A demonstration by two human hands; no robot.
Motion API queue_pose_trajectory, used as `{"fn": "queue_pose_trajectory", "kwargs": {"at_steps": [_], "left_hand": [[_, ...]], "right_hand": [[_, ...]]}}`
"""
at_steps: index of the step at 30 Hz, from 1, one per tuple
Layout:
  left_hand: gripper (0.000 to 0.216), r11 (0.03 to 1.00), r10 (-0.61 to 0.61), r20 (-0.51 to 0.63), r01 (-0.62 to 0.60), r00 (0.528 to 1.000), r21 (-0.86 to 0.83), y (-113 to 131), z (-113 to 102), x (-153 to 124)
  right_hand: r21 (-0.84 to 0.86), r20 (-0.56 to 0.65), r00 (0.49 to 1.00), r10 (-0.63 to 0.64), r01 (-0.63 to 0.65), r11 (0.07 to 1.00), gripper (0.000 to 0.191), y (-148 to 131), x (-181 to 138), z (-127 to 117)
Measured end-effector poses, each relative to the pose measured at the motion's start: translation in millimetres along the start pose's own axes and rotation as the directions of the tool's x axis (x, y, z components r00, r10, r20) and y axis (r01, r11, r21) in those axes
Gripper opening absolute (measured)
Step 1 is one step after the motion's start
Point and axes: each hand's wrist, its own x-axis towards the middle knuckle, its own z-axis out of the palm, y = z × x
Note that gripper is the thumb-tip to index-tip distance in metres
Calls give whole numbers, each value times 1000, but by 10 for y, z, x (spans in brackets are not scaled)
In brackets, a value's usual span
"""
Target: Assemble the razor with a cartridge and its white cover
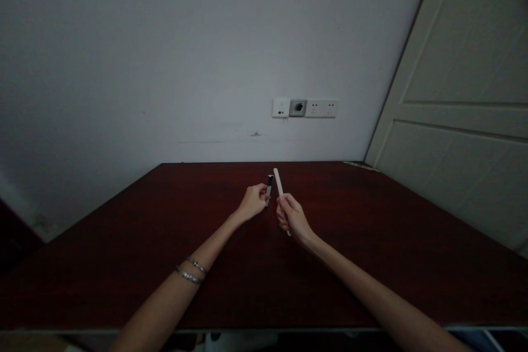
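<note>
My left hand (254,201) pinches a small razor-like tool (269,189) between thumb and fingers. It has a grey handle, a black neck and a narrow crosswise head at the top; its exact kind is too small to tell. Just to its right, my right hand (292,216) is wrapped around a slim white stick (278,180). The stick's long upper part leans slightly left toward the tool, and its lower tip shows below the fist. A narrow gap separates the two things. Both are held over the middle of a dark red wooden table (223,286).
Behind the table stands a pale wall with a row of sockets (322,108) and a dark plug (298,106). A panelled white door (462,115) rises along the right side. A thin strip (361,165) lies at the table's back right corner.
</note>
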Motion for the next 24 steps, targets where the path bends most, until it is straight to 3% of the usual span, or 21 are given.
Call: {"fn": "queue_pose_trajectory", "kwargs": {"at_steps": [24], "left_hand": [[14, 993, -14, -26, 11, 1000, -115, -35, -3, 24]], "right_hand": [[160, 15, 1000, 21, -24, 987, 40, 69, -26, 144]]}}
